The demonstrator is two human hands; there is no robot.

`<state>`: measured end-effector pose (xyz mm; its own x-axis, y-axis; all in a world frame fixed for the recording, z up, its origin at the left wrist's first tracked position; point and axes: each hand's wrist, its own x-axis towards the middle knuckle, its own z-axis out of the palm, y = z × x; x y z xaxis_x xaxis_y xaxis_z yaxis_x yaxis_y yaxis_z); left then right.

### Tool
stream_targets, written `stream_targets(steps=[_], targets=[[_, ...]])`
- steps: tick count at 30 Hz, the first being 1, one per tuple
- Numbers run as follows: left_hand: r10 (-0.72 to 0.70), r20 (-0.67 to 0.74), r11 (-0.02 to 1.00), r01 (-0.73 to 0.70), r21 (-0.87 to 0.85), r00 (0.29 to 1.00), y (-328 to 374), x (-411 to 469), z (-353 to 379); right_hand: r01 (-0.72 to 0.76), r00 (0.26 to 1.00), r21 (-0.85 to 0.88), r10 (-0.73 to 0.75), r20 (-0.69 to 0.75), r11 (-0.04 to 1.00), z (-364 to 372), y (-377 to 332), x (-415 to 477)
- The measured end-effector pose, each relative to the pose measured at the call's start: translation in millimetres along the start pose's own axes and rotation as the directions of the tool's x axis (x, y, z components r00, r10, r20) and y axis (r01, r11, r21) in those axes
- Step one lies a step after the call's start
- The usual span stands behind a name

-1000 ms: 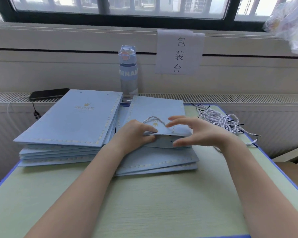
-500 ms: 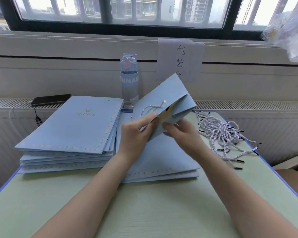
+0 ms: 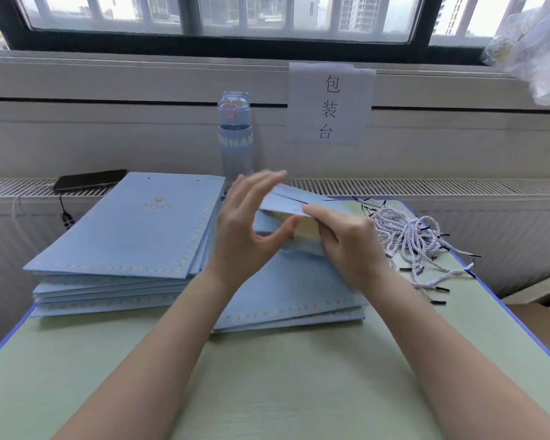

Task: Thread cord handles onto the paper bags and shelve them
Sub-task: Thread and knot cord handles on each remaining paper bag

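Over the stack (image 3: 286, 293), right hand (image 3: 346, 246) grips the bag (image 3: 286, 204), left hand (image 3: 251, 223) splayed, opening it; cord (image 3: 407, 236) pickup likely next.

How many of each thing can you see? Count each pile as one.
Stacks of flat light-blue paper bags: 2
Opened light-blue paper bag, held: 1
Heap of white twisted cords: 1
Blue plastic water bottle: 1
Black phone: 1
White paper sign: 1
Total: 7
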<state>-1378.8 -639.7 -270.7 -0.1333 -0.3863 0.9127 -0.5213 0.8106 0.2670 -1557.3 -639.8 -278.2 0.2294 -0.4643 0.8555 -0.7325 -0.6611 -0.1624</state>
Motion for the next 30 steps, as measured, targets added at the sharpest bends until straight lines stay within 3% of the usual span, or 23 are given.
stream_targets(steps=[4, 8, 11, 13, 16, 18, 20, 22, 23, 27, 30], targets=[[-0.086, 0.300, 0.996, 0.073, 0.052, 0.950, -15, -16, 6, -0.070, 0.989, 0.194, 0.042, 0.141, 0.978, -1, 5, -1], [-0.236, 0.388, 0.969, 0.245, 0.026, 0.891, -24, -21, 5, -0.217, 0.920, 0.219, 0.124, 0.372, 0.951, -7, 18, -3], [-0.184, 0.447, 0.983, 0.168, 0.074, 0.876, -26, -23, 6, -0.371, 0.811, 0.179, 0.224, 0.540, 0.911, -14, 21, -2], [-0.135, 0.472, 0.991, 0.106, 0.088, 0.871, -27, -23, 5, -0.405, 0.803, 0.085, 0.310, 0.510, 0.910, -25, 28, 2], [-0.125, 0.465, 0.990, 0.077, 0.120, 0.876, -28, -25, 6, -0.462, 0.807, -0.184, 0.497, 0.320, 0.868, -51, 47, 9], [-0.145, 0.455, 0.987, 0.098, 0.125, 0.879, -25, -27, 8, -0.528, 0.693, -0.397, 0.651, 0.310, 0.751, -66, 60, 7], [-0.129, 0.460, 0.989, 0.081, 0.123, 0.878, -22, -27, 10, -0.552, 0.505, -0.547, 0.774, 0.382, 0.629, -73, 70, 1], [-0.122, 0.462, 0.990, 0.075, 0.119, 0.879, -22, -27, 11, -0.516, 0.327, -0.630, 0.814, 0.480, 0.580, -73, 72, -3], [-0.131, 0.465, 0.989, 0.085, 0.120, 0.876, -23, -27, 11, -0.518, 0.283, -0.633, 0.813, 0.509, 0.576, -71, 71, -3], [-0.158, 0.461, 0.986, 0.110, 0.129, 0.873, -24, -28, 10, -0.521, 0.324, -0.623, 0.810, 0.489, 0.584, -64, 66, -1], [-0.158, 0.450, 0.986, 0.118, 0.115, 0.879, -23, -28, 10, -0.629, 0.464, -0.500, 0.804, 0.373, 0.595, -66, 66, 2]])
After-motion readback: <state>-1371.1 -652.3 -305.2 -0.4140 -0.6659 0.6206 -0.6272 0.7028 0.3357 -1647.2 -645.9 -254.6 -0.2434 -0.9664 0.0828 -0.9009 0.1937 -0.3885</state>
